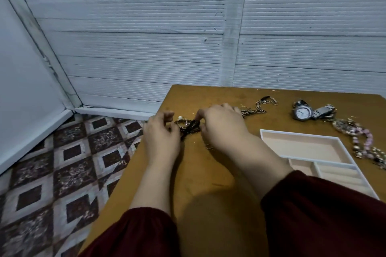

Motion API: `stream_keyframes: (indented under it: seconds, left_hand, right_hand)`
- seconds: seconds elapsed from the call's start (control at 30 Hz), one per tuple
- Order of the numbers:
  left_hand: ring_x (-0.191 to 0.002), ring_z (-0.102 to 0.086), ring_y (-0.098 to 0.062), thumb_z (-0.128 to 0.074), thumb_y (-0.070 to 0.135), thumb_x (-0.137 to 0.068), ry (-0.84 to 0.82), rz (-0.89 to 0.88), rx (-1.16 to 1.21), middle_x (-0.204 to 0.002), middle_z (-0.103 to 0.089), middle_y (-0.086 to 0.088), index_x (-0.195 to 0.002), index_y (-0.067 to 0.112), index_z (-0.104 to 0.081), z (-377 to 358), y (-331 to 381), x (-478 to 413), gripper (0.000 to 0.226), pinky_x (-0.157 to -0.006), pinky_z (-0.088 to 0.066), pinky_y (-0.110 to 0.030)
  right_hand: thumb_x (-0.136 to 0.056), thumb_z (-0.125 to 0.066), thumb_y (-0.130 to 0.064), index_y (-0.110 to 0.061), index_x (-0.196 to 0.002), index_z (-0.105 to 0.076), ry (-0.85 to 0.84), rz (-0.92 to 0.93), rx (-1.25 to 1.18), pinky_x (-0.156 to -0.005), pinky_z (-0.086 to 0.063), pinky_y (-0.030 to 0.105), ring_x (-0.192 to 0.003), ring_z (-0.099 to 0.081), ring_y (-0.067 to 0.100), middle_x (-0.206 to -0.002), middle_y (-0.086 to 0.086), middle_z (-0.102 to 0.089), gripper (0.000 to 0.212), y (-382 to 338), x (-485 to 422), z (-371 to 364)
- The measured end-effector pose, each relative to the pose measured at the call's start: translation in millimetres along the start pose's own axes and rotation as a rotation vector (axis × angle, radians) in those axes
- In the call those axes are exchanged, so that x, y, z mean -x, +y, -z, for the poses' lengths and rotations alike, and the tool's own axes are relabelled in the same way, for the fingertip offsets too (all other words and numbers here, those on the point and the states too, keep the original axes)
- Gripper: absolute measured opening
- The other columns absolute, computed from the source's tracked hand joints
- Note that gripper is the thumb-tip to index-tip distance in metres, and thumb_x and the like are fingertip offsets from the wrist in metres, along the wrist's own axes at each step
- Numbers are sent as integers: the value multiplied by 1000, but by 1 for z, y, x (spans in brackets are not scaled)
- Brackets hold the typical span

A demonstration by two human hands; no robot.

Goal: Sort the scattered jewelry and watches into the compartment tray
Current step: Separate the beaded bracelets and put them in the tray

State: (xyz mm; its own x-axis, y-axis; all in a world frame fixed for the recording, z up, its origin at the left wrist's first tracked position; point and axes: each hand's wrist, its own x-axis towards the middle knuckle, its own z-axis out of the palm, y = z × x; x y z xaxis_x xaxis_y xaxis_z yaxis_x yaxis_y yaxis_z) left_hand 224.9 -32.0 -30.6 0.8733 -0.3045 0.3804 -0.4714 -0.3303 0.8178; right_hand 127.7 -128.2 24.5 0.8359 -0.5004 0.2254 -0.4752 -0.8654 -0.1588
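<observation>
Both hands work at a dark tangled jewelry piece (189, 128) at frame center, near the left edge of the brown table (208, 194). Left hand (161, 134) has fingers curled in, thumb and forefinger close together at the tangle's left end — can't tell whether they actually pinch it. Right hand (222, 125) has fingertips closed on the tangle's upper right end. The tangle looks like dark beaded or lace strands with a gold-toned bit and a pale bead at its upper left; its long axis runs roughly lower left to upper right, resting on the table between the hands. A small ring-like item (208, 147) lies on the table just below the right hand. Behind the right hand, upper center, a metal chain (259, 106) is spread mostly left-right. Right of frame center, a silver watch (301, 113) lies face up, white dial, band (324, 110) extending to the right; dial writing too small to read. Further right, a pink beaded piece (363, 142) trails toward the lower right edge. The compartment tray (269, 131) sits right of the right forearm, white rim, pinkish lining — large compartment at the top shows empty, smaller ones lower down partly hidden by the dark red sleeve (323, 215). No readable labels anywhere.
</observation>
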Motion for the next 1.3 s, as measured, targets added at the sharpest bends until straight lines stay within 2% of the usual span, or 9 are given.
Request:
stream_keyframes:
  seconds: [0.2,0.37,0.57,0.77,0.9,1.07,1.2,1.3]
  left_hand:
    - [-99,-60,-24,-57,6,-79,28,19,6,-100,-67,-2,-103,18,-66,-2,-1,-5,29,-92,-46,-43]
    - [-99,-59,-25,-57,5,-79,64,69,50,-99,-67,-1,-101,18,-66,1,1,-7,27,-93,-45,-44]
    - [-99,-59,-23,-56,6,-79,77,112,99,-97,-65,3,-99,21,-64,2,2,-7,26,-92,-47,-45]
    - [-99,-60,-22,-50,-1,-81,102,121,100,-96,-66,3,-95,26,-60,2,4,-7,32,-92,-47,-42]
    - [-101,-59,-23,-49,-1,-81,62,125,91,-99,-65,5,-96,28,-61,1,3,-6,35,-92,-49,-43]
    - [-101,-56,-28,-52,10,-83,-12,151,-35,-102,-65,1,-96,35,-63,-1,3,-5,31,-92,-46,-45]
    - [-114,-42,-26,-52,16,-89,-98,125,-220,-110,-58,-1,-102,35,-66,-1,7,-1,27,-101,-29,-36]
    - [-118,-32,-26,-53,21,-90,-166,89,-311,-117,-49,-2,-103,35,-66,0,11,2,23,-102,-24,-38]
  right_hand:
    - [-96,-44,-23,-29,-125,-58,-18,-84,115,-102,-26,43,-123,-35,33,-133,9,-46,32,-2,-28,-27]
    - [-95,-47,-40,-28,-123,-60,-65,-122,109,-106,-22,44,-127,-30,35,-133,10,-46,33,3,-33,-32]
    - [-91,-55,-37,-30,-109,-61,-10,-130,-18,-100,-25,41,-121,-34,33,-125,6,-51,20,3,-30,-26]
    - [-92,-50,-35,-30,-105,-58,79,-132,-158,-95,-27,40,-118,-36,32,-119,6,-53,16,0,-26,-3]
    - [-93,-49,-35,-31,-106,-57,132,-112,-213,-97,-26,40,-121,-35,30,-123,3,-52,16,-3,-19,16]
    - [-92,-49,-34,-29,-105,-58,230,-101,-225,-93,-27,38,-117,-38,29,-116,1,-53,16,-5,-8,32]
    - [-92,-50,-33,-27,-106,-58,290,-135,-277,-92,-29,37,-117,-41,30,-115,0,-56,17,3,0,39]
    - [-91,-52,-30,-25,-101,-59,355,-152,-371,-87,-35,38,-108,-49,32,-109,-1,-63,13,11,5,41]
